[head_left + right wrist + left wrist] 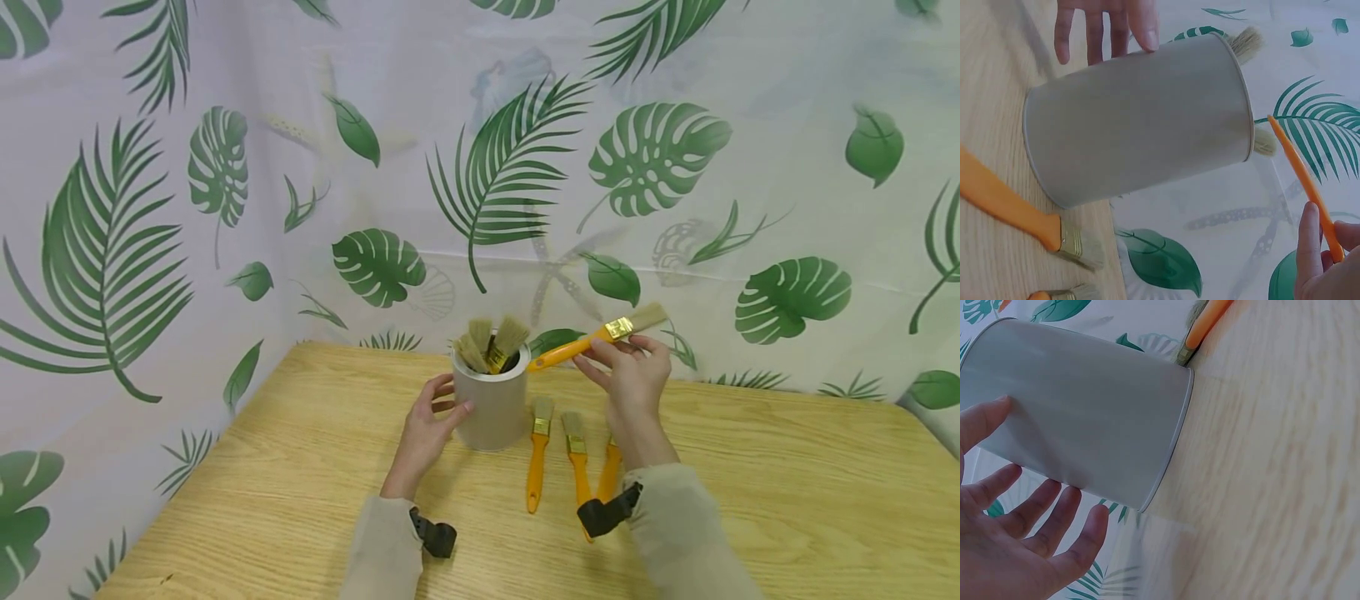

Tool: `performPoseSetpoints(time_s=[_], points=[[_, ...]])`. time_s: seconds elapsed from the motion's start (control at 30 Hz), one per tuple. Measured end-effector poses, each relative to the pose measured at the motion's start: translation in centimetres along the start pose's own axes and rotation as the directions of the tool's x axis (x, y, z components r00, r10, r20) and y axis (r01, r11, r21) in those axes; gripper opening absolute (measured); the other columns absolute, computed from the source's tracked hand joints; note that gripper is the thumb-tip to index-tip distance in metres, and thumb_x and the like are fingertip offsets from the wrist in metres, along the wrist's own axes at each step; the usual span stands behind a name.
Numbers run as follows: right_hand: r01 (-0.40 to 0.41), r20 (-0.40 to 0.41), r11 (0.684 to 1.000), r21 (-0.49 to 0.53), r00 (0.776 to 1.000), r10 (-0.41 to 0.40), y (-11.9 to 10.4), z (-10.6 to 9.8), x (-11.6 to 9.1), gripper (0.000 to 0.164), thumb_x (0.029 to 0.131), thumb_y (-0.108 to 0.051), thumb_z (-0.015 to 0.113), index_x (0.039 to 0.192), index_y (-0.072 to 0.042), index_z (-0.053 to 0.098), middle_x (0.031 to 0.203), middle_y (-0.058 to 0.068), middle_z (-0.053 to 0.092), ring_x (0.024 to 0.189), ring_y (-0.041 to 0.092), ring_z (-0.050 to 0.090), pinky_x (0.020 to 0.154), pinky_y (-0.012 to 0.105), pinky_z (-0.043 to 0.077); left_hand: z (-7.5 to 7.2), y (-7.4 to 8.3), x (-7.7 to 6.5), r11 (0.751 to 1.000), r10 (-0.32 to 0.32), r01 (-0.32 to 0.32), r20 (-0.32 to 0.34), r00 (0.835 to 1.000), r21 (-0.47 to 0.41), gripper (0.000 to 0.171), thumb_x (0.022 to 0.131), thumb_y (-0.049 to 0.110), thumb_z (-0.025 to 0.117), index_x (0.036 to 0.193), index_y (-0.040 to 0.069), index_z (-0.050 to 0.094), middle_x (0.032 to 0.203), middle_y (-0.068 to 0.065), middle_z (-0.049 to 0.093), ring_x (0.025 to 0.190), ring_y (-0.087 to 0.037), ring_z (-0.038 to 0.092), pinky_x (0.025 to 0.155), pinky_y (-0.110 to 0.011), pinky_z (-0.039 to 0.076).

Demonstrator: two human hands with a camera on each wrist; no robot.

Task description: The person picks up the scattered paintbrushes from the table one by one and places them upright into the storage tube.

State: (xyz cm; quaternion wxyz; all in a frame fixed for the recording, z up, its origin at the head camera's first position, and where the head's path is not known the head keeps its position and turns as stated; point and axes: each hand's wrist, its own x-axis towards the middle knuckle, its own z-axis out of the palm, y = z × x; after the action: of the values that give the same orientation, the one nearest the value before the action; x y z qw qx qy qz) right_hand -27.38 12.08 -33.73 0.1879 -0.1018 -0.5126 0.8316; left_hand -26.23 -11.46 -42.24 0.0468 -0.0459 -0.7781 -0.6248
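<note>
Right hand raised, a person holds a flat paintbrush beside the mouth of an upright gray can on a wood-grain tabletop. The paintbrush has a smooth, bright orange handle, a shiny gold-colored ferrule and pale straw bristles in a flat head. Its handle is pinched between the thumb and fingers of the right hand, near the ferrule, while the left hand grasps the side of the can, thumb on the near wall and the other fingers, slightly bent and spread, along its left side. Held clear of the tabletop, the paintbrush slants, its long axis rising from lower left to upper right in the head view; the bristles point up and to the right, away from the can, and the handle's end reaches close to the rim. Several brushes stand in the can, bristles up. To its right, three loose paintbrushes with orange handles lie on the tabletop, handles toward the person, the rightmost partly hidden by the right wrist. Behind hangs a white backdrop printed with green leaves.
</note>
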Motion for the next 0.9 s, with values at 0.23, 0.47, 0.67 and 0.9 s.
performPoseSetpoints(time_s=[0.23, 0.47, 0.67, 0.9], points=[[0.065, -0.01, 0.998, 0.007, 0.998, -0.065, 0.0, 1.8, -0.2, 0.041, 0.093, 0.013, 0.065, 0.109, -0.007, 0.033, 0.102, 0.013, 0.047, 0.072, 0.016, 0.066, 0.071, 0.033, 0.061, 0.0, -0.1, 0.0, 1.0, 0.009, -0.009, 0.002, 1.0, 0.003, 0.056, 0.099, 0.019, 0.069, 0.147, 0.003, 0.046, 0.142, -0.022, 0.051, 0.125, -0.042, 0.052, 0.09, -0.055, 0.052], [0.229, 0.063, 0.971, -0.065, 0.972, -0.225, 0.5, 3.7, -0.8, 0.044, 0.088, 0.021, 0.064, 0.105, -0.007, 0.036, 0.1, 0.013, 0.048, 0.074, 0.016, 0.064, 0.066, 0.03, 0.06, 0.0, 0.1, -0.1, 1.0, -0.003, 0.003, -0.002, 1.0, 0.002, 0.056, 0.099, 0.02, 0.069, 0.147, 0.004, 0.046, 0.142, -0.021, 0.051, 0.126, -0.041, 0.053, 0.092, -0.054, 0.052], [0.401, 0.191, 0.866, -0.299, 0.914, -0.358, 1.5, 4.7, -1.3, 0.037, 0.086, 0.018, 0.068, 0.106, -0.002, 0.044, 0.099, 0.018, 0.058, 0.076, 0.019, 0.066, 0.063, 0.023, 0.058, -0.1, 0.0, 0.0, 1.0, -0.007, 0.007, 0.001, 1.0, 0.001, 0.055, 0.099, 0.02, 0.069, 0.147, 0.004, 0.046, 0.143, -0.021, 0.051, 0.126, -0.041, 0.052, 0.093, -0.055, 0.051], [0.575, 0.385, 0.652, -0.494, 0.817, -0.43, 1.8, 4.7, -1.8, 0.024, 0.086, 0.009, 0.075, 0.104, 0.007, 0.059, 0.098, 0.021, 0.066, 0.085, 0.036, 0.068, 0.076, 0.037, 0.057, -0.1, -0.2, 0.1, 1.0, 0.008, -0.008, 0.005, 1.0, 0.003, 0.055, 0.099, 0.019, 0.068, 0.147, 0.005, 0.047, 0.142, -0.021, 0.052, 0.125, -0.041, 0.053, 0.092, -0.055, 0.052]])
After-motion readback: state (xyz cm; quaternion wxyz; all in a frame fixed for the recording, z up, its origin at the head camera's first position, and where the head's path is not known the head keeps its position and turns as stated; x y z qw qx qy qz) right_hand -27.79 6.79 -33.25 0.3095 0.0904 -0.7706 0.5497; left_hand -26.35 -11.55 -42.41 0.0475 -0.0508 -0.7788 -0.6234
